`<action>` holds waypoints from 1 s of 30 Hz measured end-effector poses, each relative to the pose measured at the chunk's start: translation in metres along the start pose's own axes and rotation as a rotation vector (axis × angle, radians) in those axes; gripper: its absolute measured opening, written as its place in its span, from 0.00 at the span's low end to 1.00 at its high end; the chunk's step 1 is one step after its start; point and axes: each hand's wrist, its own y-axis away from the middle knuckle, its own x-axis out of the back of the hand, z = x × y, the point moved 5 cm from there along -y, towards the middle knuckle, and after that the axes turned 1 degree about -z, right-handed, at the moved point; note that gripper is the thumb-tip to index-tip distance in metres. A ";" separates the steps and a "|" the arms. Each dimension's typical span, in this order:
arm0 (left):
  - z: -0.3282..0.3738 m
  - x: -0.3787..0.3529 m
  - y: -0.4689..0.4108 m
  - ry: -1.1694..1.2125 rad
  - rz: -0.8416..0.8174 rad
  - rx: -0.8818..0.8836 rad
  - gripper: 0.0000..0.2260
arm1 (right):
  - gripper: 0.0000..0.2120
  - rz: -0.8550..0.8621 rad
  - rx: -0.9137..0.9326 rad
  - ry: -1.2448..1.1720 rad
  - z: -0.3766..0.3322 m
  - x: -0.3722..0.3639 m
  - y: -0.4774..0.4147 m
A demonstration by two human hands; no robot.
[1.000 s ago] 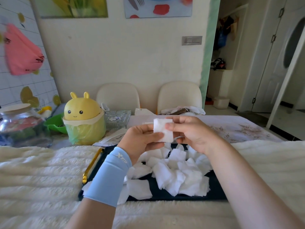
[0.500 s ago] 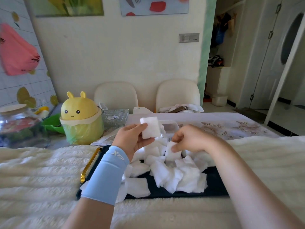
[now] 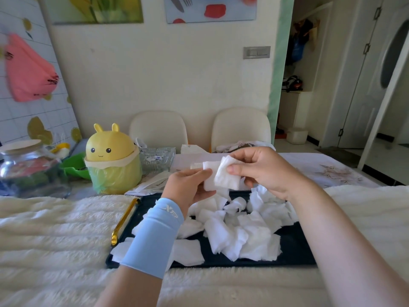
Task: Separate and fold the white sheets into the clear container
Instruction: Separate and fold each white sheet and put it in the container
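Two white sheets are up in the air at frame centre, one per hand, above the tray.

Left hand [image 3: 188, 187] pinches the left sheet [image 3: 209, 177]: thumb lies along its left edge, curled fingers [image 3: 207, 194] sit under its lower edge. That sheet stands roughly upright, long axis vertical, flat face toward me.

Right hand [image 3: 263, 171] pinches the right sheet [image 3: 228, 177]: thumb tip presses on its front face near the top right, other fingers curl behind it. This one is tilted, top corner pointing up, long axis running from upper right to lower left. Its left edge overlaps the front of the left sheet, so the two touch.

Both sheets look soft, thin and fibrous with slightly ragged edges, roughly rectangular.

Loose pile of white sheets [image 3: 243, 229] lies crumpled below the hands on a dark flat tray [image 3: 296, 247], centre to lower right of it. Tray sits on a white fluffy cloth [image 3: 44, 229].

Light blue sleeve [image 3: 155, 235] covers the left forearm. Gold tongs [image 3: 124, 218] lie along the tray's left edge. Yellow bunny-shaped bin [image 3: 112, 160] with a bag liner sits left of centre; glass jar [image 3: 28, 167] at far left.
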 end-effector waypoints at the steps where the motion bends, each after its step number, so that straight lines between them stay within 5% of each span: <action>1: 0.000 -0.003 0.001 -0.002 -0.035 0.010 0.09 | 0.09 0.015 0.011 0.018 -0.003 -0.002 0.001; 11: 0.001 -0.017 0.007 -0.010 -0.212 0.012 0.14 | 0.15 0.197 0.087 0.426 -0.010 -0.005 -0.003; 14: 0.004 -0.016 0.009 -0.107 -0.284 -0.042 0.14 | 0.19 0.086 0.006 0.269 -0.002 -0.007 -0.004; 19: 0.006 -0.011 0.009 -0.196 -0.293 -0.058 0.09 | 0.07 0.031 -0.115 0.033 0.016 -0.006 -0.006; 24: -0.002 0.003 -0.004 -0.170 -0.092 -0.012 0.07 | 0.08 0.043 -0.124 0.677 0.038 0.001 -0.012; 30: 0.002 0.010 -0.006 -0.051 0.028 -0.015 0.06 | 0.23 -0.234 -0.254 1.024 0.054 -0.009 -0.004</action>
